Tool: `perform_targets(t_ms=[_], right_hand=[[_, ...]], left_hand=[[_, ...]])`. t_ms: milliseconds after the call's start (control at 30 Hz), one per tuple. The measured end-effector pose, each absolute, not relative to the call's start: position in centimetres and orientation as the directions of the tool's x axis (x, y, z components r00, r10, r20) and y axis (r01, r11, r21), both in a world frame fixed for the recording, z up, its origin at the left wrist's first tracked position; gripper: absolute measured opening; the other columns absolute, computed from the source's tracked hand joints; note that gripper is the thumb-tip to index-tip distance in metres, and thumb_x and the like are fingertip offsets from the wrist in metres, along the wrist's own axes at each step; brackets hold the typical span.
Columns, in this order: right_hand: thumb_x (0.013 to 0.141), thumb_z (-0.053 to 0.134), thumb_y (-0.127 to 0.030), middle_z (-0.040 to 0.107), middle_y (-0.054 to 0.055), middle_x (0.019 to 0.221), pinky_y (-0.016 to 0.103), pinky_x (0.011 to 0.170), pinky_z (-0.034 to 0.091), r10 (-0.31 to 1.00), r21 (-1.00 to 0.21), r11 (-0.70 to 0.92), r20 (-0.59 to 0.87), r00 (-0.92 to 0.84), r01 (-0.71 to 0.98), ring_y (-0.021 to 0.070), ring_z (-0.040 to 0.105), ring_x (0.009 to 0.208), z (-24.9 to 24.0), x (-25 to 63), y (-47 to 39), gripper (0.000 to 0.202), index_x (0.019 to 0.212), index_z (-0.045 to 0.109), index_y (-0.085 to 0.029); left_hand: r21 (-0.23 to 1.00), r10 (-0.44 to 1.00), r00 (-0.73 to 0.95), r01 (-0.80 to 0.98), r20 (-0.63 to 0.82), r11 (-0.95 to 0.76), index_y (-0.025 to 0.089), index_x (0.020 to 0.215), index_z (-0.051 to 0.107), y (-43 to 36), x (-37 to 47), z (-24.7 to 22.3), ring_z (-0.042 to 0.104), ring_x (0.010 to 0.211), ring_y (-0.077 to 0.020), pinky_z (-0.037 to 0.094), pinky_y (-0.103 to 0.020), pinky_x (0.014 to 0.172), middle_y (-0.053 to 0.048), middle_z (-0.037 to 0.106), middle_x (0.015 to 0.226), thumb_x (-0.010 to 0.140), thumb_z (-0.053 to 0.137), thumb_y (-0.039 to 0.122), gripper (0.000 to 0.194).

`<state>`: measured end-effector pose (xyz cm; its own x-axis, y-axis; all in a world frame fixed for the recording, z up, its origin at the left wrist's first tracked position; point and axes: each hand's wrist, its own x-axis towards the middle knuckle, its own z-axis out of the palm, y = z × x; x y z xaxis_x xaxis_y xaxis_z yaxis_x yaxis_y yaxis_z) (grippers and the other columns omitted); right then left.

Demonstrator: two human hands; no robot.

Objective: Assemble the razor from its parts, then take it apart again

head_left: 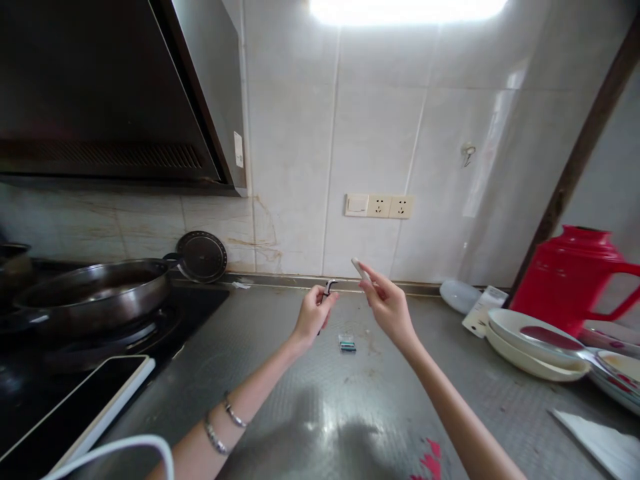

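My left hand (313,313) is closed around a thin dark handle (326,293) with a short bent metallic end at the top. To its right, my right hand (387,301) pinches a small whitish stick-like piece (359,269) between thumb and fingers, its tip pointing up and left. The two hands are apart, both above the metal counter. Between and below them, a small clear packet with dark and green strips (347,344) lies on the counter (310,413).
At the left, a wide pan (100,293) sits on the black stove, with a phone (75,413) and white cable in front. A red jug (565,280), stacked dishes (530,340) and a white sheet (600,440) are at the right. Wall sockets (390,207) are behind.
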<state>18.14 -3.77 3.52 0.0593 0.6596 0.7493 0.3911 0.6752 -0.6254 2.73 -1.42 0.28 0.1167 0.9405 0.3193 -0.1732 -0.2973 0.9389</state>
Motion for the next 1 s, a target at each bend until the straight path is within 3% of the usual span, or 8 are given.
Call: perform_targets(t_ms=[167, 267, 367, 533, 700, 1000], right_hand=[[0.079, 0.054, -0.041, 0.058, 0.001, 0.068, 0.021, 0.044, 0.028, 0.726, -0.725, 0.622, 0.676, 0.129, 0.296, 0.0084, 0.038, 0.049, 4.0, 19.0, -3.6, 0.043, 0.114, 0.061, -0.016], [0.080, 0.051, -0.046, 0.044, -0.003, 0.051, 0.021, 0.042, 0.023, 0.739, -0.746, 0.604, 0.656, 0.154, 0.281, 0.0072, 0.032, 0.044, 4.5, 19.0, -4.1, 0.037, 0.084, 0.068, -0.013], [0.080, 0.049, -0.050, 0.032, -0.005, 0.043, 0.021, 0.040, 0.019, 0.787, -0.787, 0.561, 0.603, 0.132, 0.256, 0.0065, 0.027, 0.041, 4.9, 19.0, -4.4, 0.043, 0.061, 0.062, -0.013], [0.078, 0.050, -0.054, 0.031, -0.006, 0.041, 0.021, 0.040, 0.018, 0.828, -0.812, 0.520, 0.555, 0.079, 0.265, 0.0062, 0.026, 0.039, 5.4, 19.4, -4.4, 0.045, 0.061, 0.060, -0.014], [0.078, 0.052, -0.052, 0.037, -0.004, 0.045, 0.022, 0.042, 0.020, 0.813, -0.755, 0.556, 0.580, -0.040, 0.347, 0.0068, 0.030, 0.043, 5.6, 19.8, -4.7, 0.043, 0.060, 0.061, -0.014], [0.078, 0.050, -0.054, 0.044, -0.003, 0.044, 0.021, 0.042, 0.022, 0.825, -0.700, 0.536, 0.554, -0.115, 0.472, 0.0072, 0.032, 0.042, 5.7, 19.0, -5.2, 0.046, 0.061, 0.065, -0.014]], left_hand=[[0.939, 0.923, 0.219, -0.208, 0.318, -0.274, 0.020, 0.076, 0.040, -1.5, 2.4, 0.4, 0.031, 0.036, -0.0033, 0.018, -0.014, 0.031, 0.009, 0.039, 0.052, 0.074, 0.058, 0.045, 0.030], [0.930, 0.889, 0.321, -0.274, 0.327, -0.244, 0.020, 0.076, 0.039, -1.8, 2.1, 0.6, 0.031, 0.038, -0.0027, 0.017, -0.013, 0.031, 0.008, 0.041, 0.058, 0.076, 0.055, 0.046, 0.031], [0.916, 0.865, 0.356, -0.320, 0.354, -0.243, 0.019, 0.076, 0.040, -2.0, 2.0, 0.7, 0.034, 0.040, -0.0033, 0.021, -0.013, 0.030, 0.007, 0.042, 0.061, 0.076, 0.055, 0.047, 0.031], [0.909, 0.860, 0.328, -0.281, 0.392, -0.307, 0.016, 0.077, 0.051, -1.9, 1.9, 1.0, 0.041, 0.046, -0.0058, 0.033, -0.017, 0.037, 0.004, 0.046, 0.064, 0.077, 0.056, 0.046, 0.031], [0.882, 0.850, 0.238, -0.172, 0.470, -0.440, 0.012, 0.086, 0.065, -1.5, 1.6, 1.1, 0.046, 0.059, -0.0076, 0.038, -0.019, 0.054, 0.001, 0.047, 0.068, 0.078, 0.056, 0.042, 0.032], [0.889, 0.856, 0.319, -0.355, 0.407, -0.291, 0.012, 0.088, 0.059, -1.3, 2.0, 0.5, 0.042, 0.055, -0.0090, 0.041, -0.022, 0.052, 0.002, 0.042, 0.063, 0.077, 0.054, 0.048, 0.038]])
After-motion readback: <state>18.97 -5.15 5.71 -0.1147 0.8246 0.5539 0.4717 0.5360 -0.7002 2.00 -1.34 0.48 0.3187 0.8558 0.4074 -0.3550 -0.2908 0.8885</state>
